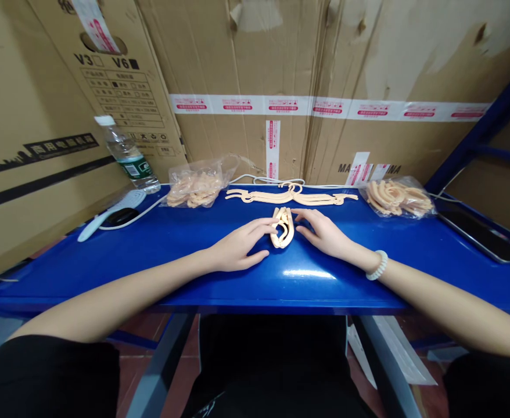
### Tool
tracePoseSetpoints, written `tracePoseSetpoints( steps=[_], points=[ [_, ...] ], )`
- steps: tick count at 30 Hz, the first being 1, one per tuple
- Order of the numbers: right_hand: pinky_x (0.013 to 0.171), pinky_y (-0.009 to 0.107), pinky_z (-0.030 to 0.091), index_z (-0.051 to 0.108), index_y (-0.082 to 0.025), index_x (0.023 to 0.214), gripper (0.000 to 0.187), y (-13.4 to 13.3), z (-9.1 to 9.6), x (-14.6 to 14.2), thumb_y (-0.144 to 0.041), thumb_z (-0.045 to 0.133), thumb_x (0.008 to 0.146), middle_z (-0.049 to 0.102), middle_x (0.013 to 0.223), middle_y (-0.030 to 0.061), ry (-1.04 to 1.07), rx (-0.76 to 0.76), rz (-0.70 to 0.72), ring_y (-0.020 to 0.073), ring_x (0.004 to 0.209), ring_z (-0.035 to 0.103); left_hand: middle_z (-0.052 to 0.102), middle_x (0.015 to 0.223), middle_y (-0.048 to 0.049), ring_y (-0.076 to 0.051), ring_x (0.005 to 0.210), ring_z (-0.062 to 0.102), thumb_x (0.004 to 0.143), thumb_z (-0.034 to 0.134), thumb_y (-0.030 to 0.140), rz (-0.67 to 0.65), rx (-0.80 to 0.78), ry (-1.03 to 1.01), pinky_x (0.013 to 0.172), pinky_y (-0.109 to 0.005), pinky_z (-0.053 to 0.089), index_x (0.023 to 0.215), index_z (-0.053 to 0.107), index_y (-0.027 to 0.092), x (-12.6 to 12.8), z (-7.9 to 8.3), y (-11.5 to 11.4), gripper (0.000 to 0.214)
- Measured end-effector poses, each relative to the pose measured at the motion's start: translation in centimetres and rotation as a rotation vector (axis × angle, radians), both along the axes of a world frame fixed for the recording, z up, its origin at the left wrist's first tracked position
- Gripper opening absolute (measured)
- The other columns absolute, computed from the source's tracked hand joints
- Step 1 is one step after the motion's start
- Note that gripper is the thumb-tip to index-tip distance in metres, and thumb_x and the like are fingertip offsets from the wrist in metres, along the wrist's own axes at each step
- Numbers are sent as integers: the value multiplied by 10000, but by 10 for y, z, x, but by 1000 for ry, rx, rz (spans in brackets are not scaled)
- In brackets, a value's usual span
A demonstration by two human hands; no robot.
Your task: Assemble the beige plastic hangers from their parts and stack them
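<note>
A small bundle of beige plastic hooks (282, 227) lies on the blue table (194, 255) in front of me. My left hand (240, 248) rests flat on the table, fingers stretched toward the bundle's left side and touching it. My right hand (322, 232) lies open on the other side, fingertips at the bundle's upper right. A white bead bracelet (377, 265) circles my right wrist. Behind the bundle lie flat beige plastic hanger pieces (292, 197) in a row.
A clear bag of beige parts (196, 187) sits back left, another bag (398, 198) back right. A water bottle (126, 154) and a white cable with a dark object (118, 216) stand at left. Cardboard boxes (281, 75) wall the back. A dark tablet (484, 232) lies at right.
</note>
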State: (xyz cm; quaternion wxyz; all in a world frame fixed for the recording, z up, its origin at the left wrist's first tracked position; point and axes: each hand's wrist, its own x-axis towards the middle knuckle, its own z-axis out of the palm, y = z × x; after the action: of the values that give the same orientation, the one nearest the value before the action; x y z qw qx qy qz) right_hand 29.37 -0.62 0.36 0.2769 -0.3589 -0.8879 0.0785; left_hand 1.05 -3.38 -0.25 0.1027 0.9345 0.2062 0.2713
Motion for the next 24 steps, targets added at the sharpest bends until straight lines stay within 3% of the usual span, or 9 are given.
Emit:
tracePoseSetpoints(
  steps=[3, 5, 11, 24],
  points=[
    [974, 535, 534, 550, -200, 1364, 403, -1, 0, 1, -187, 539, 961, 696, 1179, 117, 18, -39, 17, 288, 1085, 649, 470, 1524, -178, -299, 1445, 424, 952, 543, 202, -59, 104, 63, 1189, -505, 390, 1171, 586, 176, 1, 3, -4, 225],
    [984, 538, 527, 553, -196, 1354, 395, -2, 0, 1, -186, 541, 959, 697, 1189, 118, 16, -49, 27, 289, 1107, 646, 478, 1526, -174, -306, 1449, 424, 961, 534, 218, -75, 126, 113, 1187, -507, 393, 1122, 613, 179, 1, 5, -5, 183],
    [1016, 549, 517, 586, -222, 1333, 367, -3, 1, 0, -210, 532, 971, 702, 1223, 105, 38, -49, 57, 293, 1156, 638, 493, 1529, -157, -295, 1466, 408, 979, 523, 250, -86, 92, 125, 1223, -522, 344, 1263, 603, 190, 1, 4, -3, 301],
    [1015, 532, 520, 624, -190, 1288, 326, -6, 5, -1, -281, 524, 992, 688, 1279, 121, 17, -56, 59, 292, 1148, 643, 508, 1516, -149, -308, 1470, 393, 996, 514, 328, 1, 114, 186, 1175, -500, 383, 1284, 590, 186, 1, 3, -4, 330]
  ],
)
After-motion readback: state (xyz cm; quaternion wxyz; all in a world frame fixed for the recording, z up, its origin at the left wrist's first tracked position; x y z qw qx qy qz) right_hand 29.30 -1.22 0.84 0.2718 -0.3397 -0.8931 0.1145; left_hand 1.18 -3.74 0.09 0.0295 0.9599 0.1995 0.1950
